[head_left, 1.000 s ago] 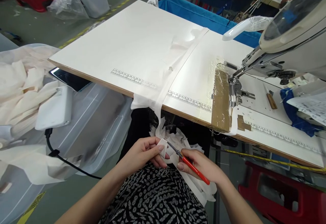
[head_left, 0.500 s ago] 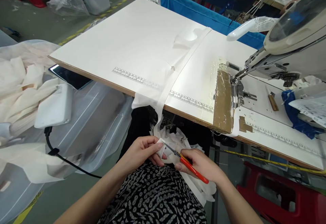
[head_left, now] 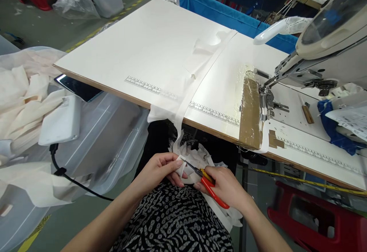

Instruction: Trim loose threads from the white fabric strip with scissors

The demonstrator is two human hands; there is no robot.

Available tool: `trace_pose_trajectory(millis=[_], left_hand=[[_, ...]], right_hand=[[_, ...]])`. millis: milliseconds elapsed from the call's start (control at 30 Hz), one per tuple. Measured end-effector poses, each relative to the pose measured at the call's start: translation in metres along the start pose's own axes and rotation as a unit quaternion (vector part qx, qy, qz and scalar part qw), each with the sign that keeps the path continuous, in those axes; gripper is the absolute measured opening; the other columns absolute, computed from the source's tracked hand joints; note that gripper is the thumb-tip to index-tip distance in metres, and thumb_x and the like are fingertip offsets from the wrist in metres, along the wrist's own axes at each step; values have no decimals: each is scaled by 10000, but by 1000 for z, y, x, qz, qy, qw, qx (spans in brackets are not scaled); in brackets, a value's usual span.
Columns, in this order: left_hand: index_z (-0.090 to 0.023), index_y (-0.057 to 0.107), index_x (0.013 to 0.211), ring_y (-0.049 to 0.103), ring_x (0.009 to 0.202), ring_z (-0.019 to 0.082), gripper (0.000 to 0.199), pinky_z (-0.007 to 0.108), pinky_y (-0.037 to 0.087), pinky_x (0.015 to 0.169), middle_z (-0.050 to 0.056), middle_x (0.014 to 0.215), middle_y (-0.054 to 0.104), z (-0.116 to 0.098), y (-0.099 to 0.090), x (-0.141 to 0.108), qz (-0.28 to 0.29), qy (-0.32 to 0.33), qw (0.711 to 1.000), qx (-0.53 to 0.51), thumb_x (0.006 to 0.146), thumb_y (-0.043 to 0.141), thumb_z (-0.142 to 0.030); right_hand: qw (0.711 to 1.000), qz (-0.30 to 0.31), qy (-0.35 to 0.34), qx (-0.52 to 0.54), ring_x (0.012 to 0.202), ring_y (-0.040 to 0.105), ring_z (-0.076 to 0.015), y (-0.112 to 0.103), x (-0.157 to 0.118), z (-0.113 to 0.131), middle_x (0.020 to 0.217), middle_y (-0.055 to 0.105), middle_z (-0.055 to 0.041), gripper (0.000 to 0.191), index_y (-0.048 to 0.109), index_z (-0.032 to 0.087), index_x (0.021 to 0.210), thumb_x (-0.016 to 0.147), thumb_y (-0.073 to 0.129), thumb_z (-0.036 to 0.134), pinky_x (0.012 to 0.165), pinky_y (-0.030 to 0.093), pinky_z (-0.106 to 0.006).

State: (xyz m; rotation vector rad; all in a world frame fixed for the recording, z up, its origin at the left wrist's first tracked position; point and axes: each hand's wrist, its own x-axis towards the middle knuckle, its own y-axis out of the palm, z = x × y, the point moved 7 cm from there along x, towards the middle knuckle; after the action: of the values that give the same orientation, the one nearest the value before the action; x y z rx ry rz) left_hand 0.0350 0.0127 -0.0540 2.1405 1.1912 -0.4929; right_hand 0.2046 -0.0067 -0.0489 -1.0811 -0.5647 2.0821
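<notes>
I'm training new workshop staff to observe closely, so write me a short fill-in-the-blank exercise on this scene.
1. The left hand pinches the white fabric; the red-handled scissors are in the ____ hand.
2. The long bin beyond the white sewing table is colored ____.
3. The cable running from the white power bank is colored ____.
4. The plastic stool at lower right is colored ____.

Missing words: right; blue; black; red.

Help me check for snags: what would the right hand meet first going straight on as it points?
Beyond its scissors, the right hand would probably first meet the white fabric strip pinched in the left hand; depth is unclear.
</notes>
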Motion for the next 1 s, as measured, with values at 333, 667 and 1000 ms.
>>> trace_pose_trajectory(millis=[333,667,1000], left_hand=[[-87,605,815,686,623,157,411,205,530,600,116,809,708,5,2,-3,19,-7,1000,-4,858,586,-495],[-155,435,1020,700,680,196,419,248,526,614,73,758,690,4,27,2,51,-19,998,33,905,455,-558],[-68,539,1142,510,1047,274,370,279,425,702,177,1152,532,-192,6,34,-251,200,641,697,872,519,-320]], right_hand=[[999,-26,-14,-30,529,267,-58,-4,3,7,595,442,24,560,376,153,673,829,514,673,533,162,-197],[981,-62,-58,177,653,419,-68,-11,4,13,734,494,14,348,441,156,760,830,612,451,586,292,-161],[935,-305,-77,162,705,515,-88,-37,-30,5,809,560,-28,87,536,152,834,868,522,231,657,414,-179]])
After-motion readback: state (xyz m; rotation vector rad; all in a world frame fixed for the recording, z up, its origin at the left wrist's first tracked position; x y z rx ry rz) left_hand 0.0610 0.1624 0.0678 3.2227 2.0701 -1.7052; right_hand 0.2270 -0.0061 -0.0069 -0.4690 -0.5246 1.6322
